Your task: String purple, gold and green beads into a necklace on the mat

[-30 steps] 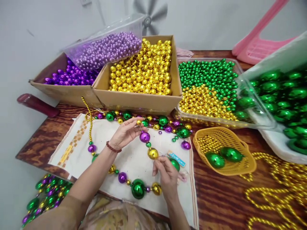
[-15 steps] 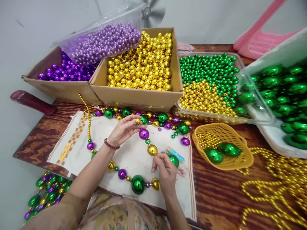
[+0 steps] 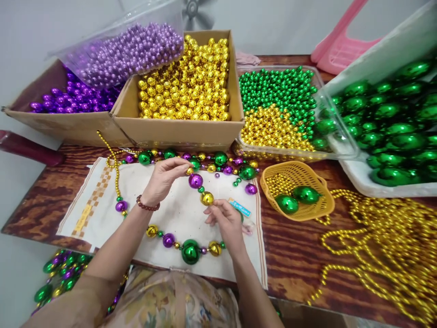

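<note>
My left hand (image 3: 164, 178) pinches the top of a bead strand at a small gold bead (image 3: 189, 171). Below it hang a purple bead (image 3: 195, 181), a small green bead and a gold bead (image 3: 206, 198). My right hand (image 3: 226, 223) is closed in a pinch just under that gold bead, on the strand's lower end. The rest of the strand lies on a white cloth (image 3: 177, 214), with a big green bead (image 3: 190, 251) near my body.
Cardboard boxes hold purple beads (image 3: 68, 98) and gold beads (image 3: 186, 82). A clear tub (image 3: 280, 109) holds green and gold beads. A yellow basket (image 3: 297, 189) holds two green balls. Big green balls (image 3: 392, 118) fill a white tray; gold chains (image 3: 382, 246) lie at right.
The view has shifted, so everything sits further left and higher. My right hand has risen toward the hanging gold bead. My left hand still holds the strand's top.
</note>
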The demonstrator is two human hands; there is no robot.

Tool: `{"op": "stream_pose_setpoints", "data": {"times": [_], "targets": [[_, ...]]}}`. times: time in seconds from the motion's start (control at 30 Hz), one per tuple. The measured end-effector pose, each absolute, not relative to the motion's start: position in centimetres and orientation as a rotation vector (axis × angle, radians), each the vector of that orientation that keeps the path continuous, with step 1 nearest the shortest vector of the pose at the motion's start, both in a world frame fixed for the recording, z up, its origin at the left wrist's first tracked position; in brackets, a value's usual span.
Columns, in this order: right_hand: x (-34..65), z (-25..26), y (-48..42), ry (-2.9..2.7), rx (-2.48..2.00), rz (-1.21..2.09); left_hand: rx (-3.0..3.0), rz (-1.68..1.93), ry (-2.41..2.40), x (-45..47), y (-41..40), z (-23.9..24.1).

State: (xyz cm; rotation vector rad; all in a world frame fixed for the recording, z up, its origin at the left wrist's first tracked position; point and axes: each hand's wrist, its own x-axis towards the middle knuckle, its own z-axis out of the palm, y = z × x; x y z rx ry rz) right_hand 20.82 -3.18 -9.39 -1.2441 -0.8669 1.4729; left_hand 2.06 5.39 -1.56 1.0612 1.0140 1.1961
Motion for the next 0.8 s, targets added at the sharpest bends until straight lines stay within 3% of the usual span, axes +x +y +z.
{"op": "stream_pose_setpoints", "data": {"times": [0.3, 0.53, 0.8], "targets": [[24.1, -7.4, -2.2, -1.169, -1.519, 1.167, 1.594, 1.395, 1.039, 3.8, 4.1, 2.8], [23.2, -2.7, -0.9, -1.515, -1.111, 1.146, 1.659, 1.497, 0.952, 5.2, 3.3, 5.8], [23.9, -0.2, 0.6, -1.520, -1.002, 1.008, 1.463, 1.598, 0.727, 5.8, 4.1, 6.8]]}}
